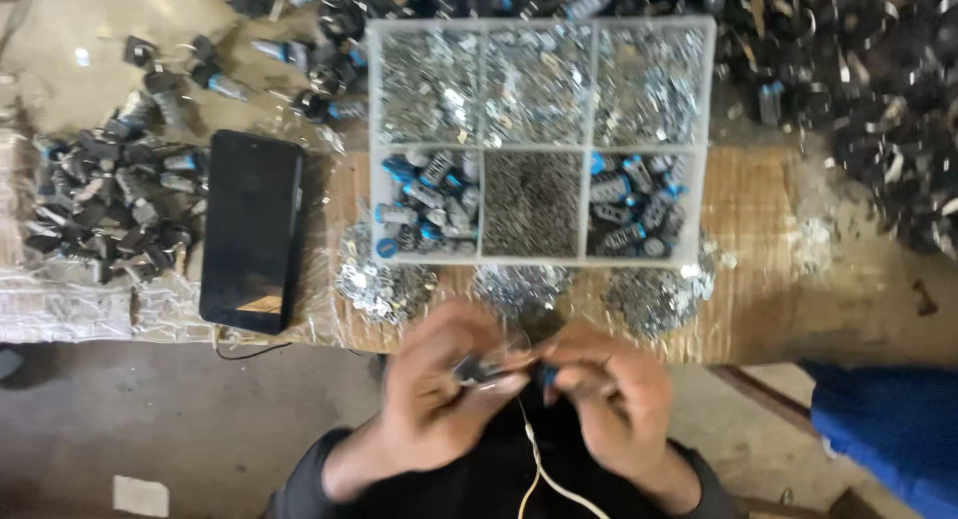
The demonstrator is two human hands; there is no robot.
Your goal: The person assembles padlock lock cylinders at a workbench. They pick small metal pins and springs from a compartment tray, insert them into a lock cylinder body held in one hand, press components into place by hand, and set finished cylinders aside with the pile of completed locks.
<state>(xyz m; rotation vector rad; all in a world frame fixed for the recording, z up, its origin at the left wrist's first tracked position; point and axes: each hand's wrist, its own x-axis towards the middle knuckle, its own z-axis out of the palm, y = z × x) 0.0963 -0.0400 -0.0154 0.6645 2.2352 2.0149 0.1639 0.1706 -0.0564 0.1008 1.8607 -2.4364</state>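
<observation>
Head view: left hand (439, 384) and right hand (609, 394) both pinch one small dark part (489, 369).

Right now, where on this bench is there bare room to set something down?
Bare cardboard lies right of the compartment tray, before the black scrap pile. A bare patch sits far left, top. Crowded: phone, dark parts heap, washer piles beside both hands.

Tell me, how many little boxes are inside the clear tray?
6 in the tray: three along the far row hold silver bits, and the near row holds blue-capped parts left and right, tiny dark bits in the middle.
</observation>
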